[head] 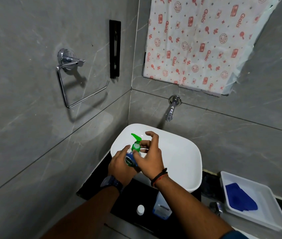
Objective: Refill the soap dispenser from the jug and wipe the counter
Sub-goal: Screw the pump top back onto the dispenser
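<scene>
The soap dispenser [131, 159], a clear bottle with a blue label and a green pump top [136, 143], is held above the left rim of the white basin [180, 152]. My left hand [121, 164] wraps its body from the left. My right hand [149, 156] grips the green collar of the pump from the right, index finger raised. The jug [161, 207], pale with a blue label, stands on the black counter [129, 195] below my right forearm and is partly hidden by it. A small white cap [140, 209] lies on the counter beside it.
A white tray [261, 200] holding a blue cloth [240, 198] sits at the right of the basin. A chrome tap [170, 111] projects from the grey tiled wall above the basin. A chrome towel ring [78, 80] hangs on the left wall.
</scene>
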Demonstrator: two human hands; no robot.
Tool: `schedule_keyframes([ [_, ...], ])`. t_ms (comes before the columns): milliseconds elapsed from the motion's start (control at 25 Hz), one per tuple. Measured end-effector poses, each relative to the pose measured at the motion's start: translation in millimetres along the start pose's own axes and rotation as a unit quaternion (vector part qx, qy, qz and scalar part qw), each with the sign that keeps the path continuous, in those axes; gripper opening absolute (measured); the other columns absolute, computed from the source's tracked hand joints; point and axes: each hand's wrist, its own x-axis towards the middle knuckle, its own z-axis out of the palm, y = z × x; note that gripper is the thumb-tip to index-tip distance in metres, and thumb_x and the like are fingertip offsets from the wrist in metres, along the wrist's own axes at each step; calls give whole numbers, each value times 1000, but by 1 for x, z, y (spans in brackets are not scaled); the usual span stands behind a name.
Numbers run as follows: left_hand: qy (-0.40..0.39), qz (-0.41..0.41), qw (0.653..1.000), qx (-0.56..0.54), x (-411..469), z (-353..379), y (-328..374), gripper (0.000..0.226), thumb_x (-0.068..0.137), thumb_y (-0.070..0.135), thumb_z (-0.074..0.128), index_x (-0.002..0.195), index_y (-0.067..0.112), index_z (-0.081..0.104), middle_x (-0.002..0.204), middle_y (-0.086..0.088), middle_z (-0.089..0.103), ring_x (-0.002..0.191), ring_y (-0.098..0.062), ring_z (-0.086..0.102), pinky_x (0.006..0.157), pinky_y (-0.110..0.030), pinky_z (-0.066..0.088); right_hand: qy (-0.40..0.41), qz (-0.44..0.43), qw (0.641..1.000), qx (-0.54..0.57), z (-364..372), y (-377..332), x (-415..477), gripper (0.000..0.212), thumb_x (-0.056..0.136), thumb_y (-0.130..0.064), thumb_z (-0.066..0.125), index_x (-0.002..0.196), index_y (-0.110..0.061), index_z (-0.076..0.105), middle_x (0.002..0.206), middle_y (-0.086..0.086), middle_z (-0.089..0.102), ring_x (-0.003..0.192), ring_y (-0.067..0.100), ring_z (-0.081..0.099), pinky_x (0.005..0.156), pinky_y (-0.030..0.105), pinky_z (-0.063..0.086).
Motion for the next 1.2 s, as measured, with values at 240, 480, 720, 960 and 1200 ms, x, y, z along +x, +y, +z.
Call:
schedule_keyframes([
  [240,9,8,1000,-5,0,-1,3,71,56,24,80,122,15,55,105,-7,66,97,-25,62,79,-39,53,-10,13,1000,5,0,-1,2,71,70,-18,80,120,-29,31,94,-6,61,92,12,61,85,27,54],
  [480,3,3,1000,-10,1,-4,3,77,52,23,80,124,17,54,103,-7,66,94,-25,62,77,-35,52,-7,16,1000,26,1,-2,3,69,69,-16,80,116,-31,31,94,-2,64,90,10,62,85,30,54],
  [720,-5,9,1000,-17,3,-8,2,74,53,28,78,123,19,54,104,-7,65,95,-25,61,77,-39,53,-21,14,999,26,2,-5,4,73,69,-16,81,119,-31,31,97,-1,64,94,11,62,87,27,53],
  [960,0,12,1000,-16,0,-6,1,77,51,21,80,124,17,54,108,-6,66,98,-24,62,82,-39,53,-18,21,1000,5,2,-7,3,76,66,-18,84,119,-36,32,88,-6,62,88,11,62,83,23,53],
  [1200,-11,2,1000,-18,1,-11,0,79,51,20,78,125,16,52,109,-6,64,98,-24,60,81,-42,54,-38,59,997,23,3,-9,1,65,75,-10,77,119,-38,39,110,6,70,103,14,65,87,29,55],
])
